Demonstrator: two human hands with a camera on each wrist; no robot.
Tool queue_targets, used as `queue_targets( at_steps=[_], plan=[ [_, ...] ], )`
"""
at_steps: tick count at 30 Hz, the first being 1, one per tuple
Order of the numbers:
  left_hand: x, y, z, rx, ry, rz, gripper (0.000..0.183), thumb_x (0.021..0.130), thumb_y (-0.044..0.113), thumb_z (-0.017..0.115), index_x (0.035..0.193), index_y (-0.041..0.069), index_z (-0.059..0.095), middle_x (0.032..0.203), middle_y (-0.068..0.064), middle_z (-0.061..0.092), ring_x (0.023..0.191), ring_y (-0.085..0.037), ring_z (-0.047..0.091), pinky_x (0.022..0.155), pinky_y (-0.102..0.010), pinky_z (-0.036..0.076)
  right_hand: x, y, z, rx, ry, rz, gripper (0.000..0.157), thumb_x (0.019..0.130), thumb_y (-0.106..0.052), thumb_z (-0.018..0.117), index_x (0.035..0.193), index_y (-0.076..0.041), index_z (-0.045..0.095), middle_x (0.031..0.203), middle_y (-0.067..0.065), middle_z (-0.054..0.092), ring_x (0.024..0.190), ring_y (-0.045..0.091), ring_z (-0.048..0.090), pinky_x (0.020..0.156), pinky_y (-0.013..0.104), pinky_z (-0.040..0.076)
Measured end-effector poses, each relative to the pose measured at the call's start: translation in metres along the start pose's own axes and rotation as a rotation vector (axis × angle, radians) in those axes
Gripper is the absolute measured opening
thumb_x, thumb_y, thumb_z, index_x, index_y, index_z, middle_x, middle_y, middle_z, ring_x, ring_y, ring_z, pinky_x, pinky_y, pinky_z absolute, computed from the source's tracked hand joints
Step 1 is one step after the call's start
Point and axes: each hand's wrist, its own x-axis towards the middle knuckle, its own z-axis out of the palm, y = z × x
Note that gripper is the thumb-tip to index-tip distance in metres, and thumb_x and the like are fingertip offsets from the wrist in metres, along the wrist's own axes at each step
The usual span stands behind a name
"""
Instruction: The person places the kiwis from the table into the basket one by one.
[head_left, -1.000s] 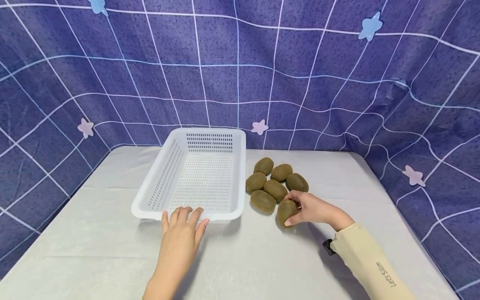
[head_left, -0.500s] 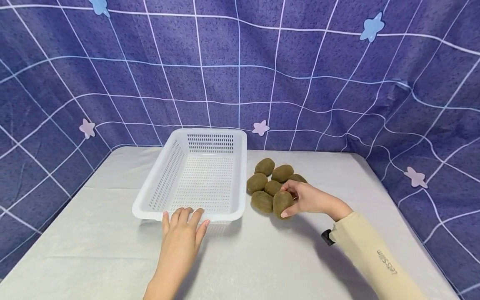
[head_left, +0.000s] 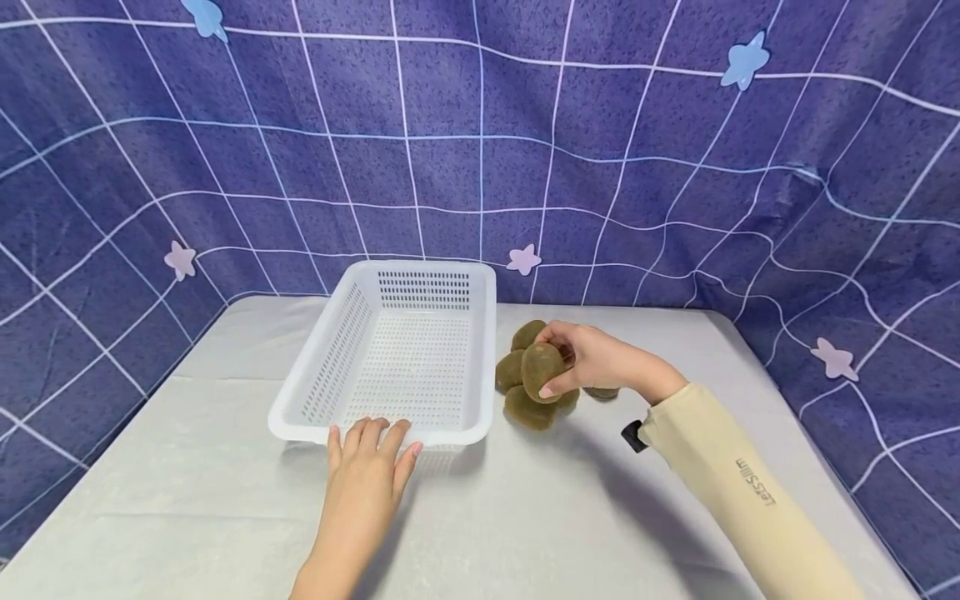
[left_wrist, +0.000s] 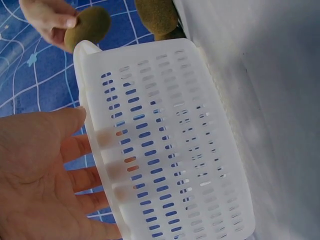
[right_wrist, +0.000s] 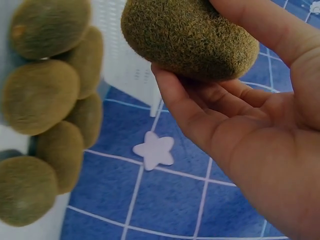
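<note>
Kiwi [head_left: 543,372] is in the right hand [head_left: 596,358] – clamped between thumb and fingers, held off the table [head_left: 540,517]. Other kiwis [head_left: 529,408] sit in a cluster below that hand and to its left, one peeking out from under its palm side; the right wrist view shows six, well apart from the held one. White slotted basket [head_left: 408,367] is left of the right hand and straight ahead of the left hand [head_left: 363,475]. Left hand's fingers are spread and hooked over the near rim, tips inside, thumb by the rim outside – loose hold. Nothing lies on the basket floor. Beige sleeve [head_left: 742,483] with dark lettering behind the right hand, black piece at its cuff. Purple curtain [head_left: 450,175] with pale grid lines and stars beyond both hands.
</note>
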Motion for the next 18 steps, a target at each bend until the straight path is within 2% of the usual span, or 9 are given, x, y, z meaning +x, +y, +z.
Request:
queue_targets(
  at_steps=[5, 13, 18],
  plan=[
    [0.0, 0.0, 0.001, -0.005, 0.008, 0.001, 0.034, 0.095, 0.026, 0.061, 0.118, 0.001, 0.062, 0.115, -0.022, 0.059, 0.121, -0.043, 0.047, 0.102, -0.073, 0.021, 0.012, -0.01, -0.007, 0.009, 0.004, -0.04, 0.053, 0.071, -0.011, 0.086, 0.112, 0.0, 0.055, 0.1, 0.008, 0.066, 0.089, 0.019, 0.061, 0.08, 0.034, 0.052],
    [0.0, -0.001, 0.002, -0.012, 0.015, 0.001, 0.034, 0.095, 0.027, 0.06, 0.118, 0.002, 0.062, 0.116, -0.021, 0.059, 0.122, -0.043, 0.046, 0.102, -0.073, 0.02, 0.031, -0.029, -0.016, 0.003, 0.009, -0.037, 0.053, 0.072, -0.012, 0.085, 0.115, 0.0, 0.055, 0.102, 0.009, 0.067, 0.091, 0.02, 0.063, 0.083, 0.033, 0.053],
    [0.0, -0.001, 0.002, -0.011, 0.01, -0.004, 0.034, 0.095, 0.027, 0.061, 0.118, 0.002, 0.062, 0.116, -0.021, 0.059, 0.122, -0.043, 0.046, 0.103, -0.072, 0.02, 0.042, -0.039, -0.019, 0.048, 0.001, -0.043, 0.053, 0.073, -0.009, 0.084, 0.116, 0.001, 0.054, 0.104, 0.009, 0.066, 0.093, 0.019, 0.063, 0.086, 0.032, 0.053]
  ],
)
